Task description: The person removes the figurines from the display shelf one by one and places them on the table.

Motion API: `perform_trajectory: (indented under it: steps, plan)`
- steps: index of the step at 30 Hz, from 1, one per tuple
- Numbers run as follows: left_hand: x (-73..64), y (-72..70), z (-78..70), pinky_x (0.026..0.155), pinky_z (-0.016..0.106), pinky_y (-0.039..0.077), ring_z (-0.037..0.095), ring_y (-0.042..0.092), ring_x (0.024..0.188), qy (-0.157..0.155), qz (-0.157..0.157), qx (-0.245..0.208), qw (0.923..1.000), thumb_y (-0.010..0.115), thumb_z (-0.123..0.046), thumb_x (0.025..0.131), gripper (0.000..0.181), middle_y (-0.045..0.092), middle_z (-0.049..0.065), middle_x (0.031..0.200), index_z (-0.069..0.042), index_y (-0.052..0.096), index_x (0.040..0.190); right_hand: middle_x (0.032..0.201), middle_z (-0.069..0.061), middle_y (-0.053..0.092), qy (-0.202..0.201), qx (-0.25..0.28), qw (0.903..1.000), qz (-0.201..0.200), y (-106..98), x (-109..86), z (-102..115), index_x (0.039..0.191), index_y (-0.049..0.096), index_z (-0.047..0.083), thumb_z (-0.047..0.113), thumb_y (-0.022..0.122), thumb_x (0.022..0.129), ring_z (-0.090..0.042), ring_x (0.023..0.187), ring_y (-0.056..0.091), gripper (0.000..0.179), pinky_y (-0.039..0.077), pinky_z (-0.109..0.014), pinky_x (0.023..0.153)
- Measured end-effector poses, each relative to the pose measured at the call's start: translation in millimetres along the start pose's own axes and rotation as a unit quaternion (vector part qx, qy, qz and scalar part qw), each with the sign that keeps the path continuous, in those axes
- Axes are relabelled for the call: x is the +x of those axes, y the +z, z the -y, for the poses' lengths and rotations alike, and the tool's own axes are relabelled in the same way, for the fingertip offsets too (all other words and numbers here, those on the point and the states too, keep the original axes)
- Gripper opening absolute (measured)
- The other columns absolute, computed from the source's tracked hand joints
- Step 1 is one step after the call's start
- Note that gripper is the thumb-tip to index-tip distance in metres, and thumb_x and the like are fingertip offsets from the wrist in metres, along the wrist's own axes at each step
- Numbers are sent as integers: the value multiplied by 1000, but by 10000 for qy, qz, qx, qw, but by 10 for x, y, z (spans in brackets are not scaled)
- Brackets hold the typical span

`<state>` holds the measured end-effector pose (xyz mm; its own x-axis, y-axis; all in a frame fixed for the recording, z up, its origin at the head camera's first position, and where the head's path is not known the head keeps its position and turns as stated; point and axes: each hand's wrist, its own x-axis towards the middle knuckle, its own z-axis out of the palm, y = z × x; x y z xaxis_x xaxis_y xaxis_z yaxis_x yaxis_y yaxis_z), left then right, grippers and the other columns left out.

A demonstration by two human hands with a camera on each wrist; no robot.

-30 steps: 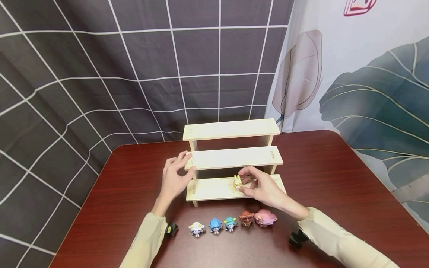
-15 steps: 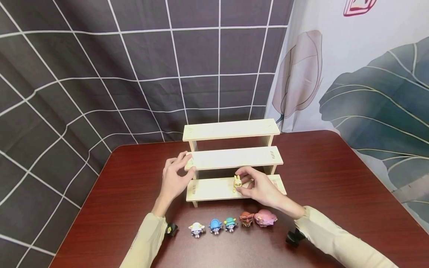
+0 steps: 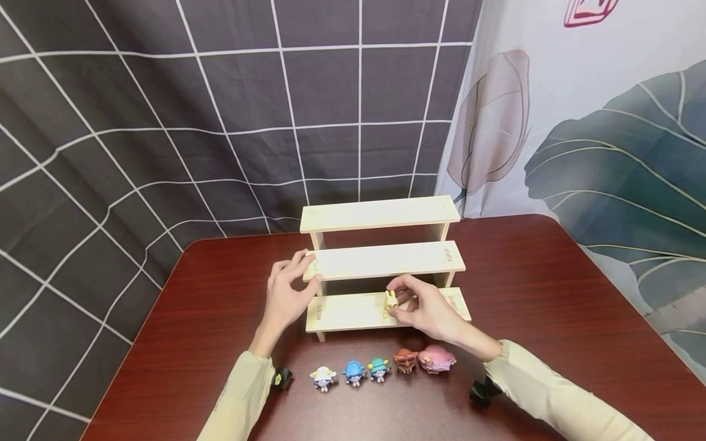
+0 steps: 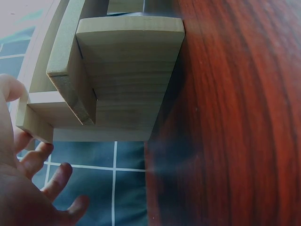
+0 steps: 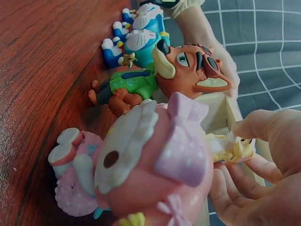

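My right hand [image 3: 427, 308] pinches a small yellow figurine with upright ears [image 3: 391, 299] between thumb and fingers, at the lowest board of a three-tier wooden shelf [image 3: 353, 311]. In the right wrist view the yellow figurine [image 5: 233, 148] is partly hidden behind a pink figurine with a lilac bow [image 5: 188, 141]. My left hand [image 3: 288, 290] grips the left end of the middle board. From the left wrist view, the left hand's thumb and fingers [image 4: 35, 160] lie on either side of that board's end [image 4: 35, 123].
In front of the shelf, a row of figurines stands on the dark red table [image 3: 220, 318]: white-hatted [image 3: 323, 378], blue [image 3: 354, 372], teal-hatted [image 3: 379, 369], a brown fox with sunglasses [image 3: 406, 360] and the pink one [image 3: 437, 359]. A gridded dark curtain [image 3: 231, 122] hangs behind.
My right hand has shifted slightly left around the yellow figurine, which has tilted or turned a little. The left hand stays on the middle board.
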<state>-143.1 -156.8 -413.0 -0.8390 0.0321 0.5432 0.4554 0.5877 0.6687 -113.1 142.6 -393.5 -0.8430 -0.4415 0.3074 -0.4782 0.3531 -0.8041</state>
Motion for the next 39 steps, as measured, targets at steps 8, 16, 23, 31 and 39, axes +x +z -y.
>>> perform_trajectory:
  steps: [8, 16, 23, 31, 39]
  plan:
    - [5, -1, -6, 87, 51, 39, 33, 49, 107, 3, -16, -24, 10000, 75, -18, 85, 42, 61, 9, 137, -11, 72, 126, 95, -2, 67, -51, 53, 9999, -81, -50, -23, 1, 108, 63, 2, -6, 79, 78, -18, 85, 68, 34, 55, -29, 66]
    - [13, -9, -20, 87, 52, 39, 34, 49, 107, 21, -16, -8, 10000, 75, -18, 85, 41, 61, 11, 136, -11, 72, 126, 95, -2, 66, 47, -13, 9998, -187, -147, -110, -6, 107, 63, 1, -7, 79, 78, -18, 84, 68, 34, 54, -28, 64]
    - [3, -10, -24, 88, 52, 38, 34, 49, 108, -38, 11, -21, 10000, 74, -18, 86, 41, 61, 9, 137, -11, 72, 126, 94, -2, 67, -12, -27, 9998, -202, -238, -217, -4, 106, 64, 2, -5, 79, 79, -19, 83, 68, 33, 55, -29, 64]
    - [11, -3, -14, 88, 52, 39, 34, 49, 108, -16, -5, -34, 10000, 75, -18, 85, 41, 61, 10, 136, -11, 72, 126, 94, -2, 68, -208, -216, 9988, -381, -320, -333, 20, 107, 64, 3, -6, 80, 77, -16, 80, 68, 35, 54, -29, 60]
    - [-3, -8, -15, 88, 52, 39, 34, 49, 109, -46, 16, -39, 10000, 74, -18, 86, 41, 61, 9, 137, -11, 72, 126, 95, -2, 66, 3, -270, 9986, -463, -384, -456, -4, 108, 63, 2, -9, 79, 77, -13, 81, 67, 36, 55, -29, 61]
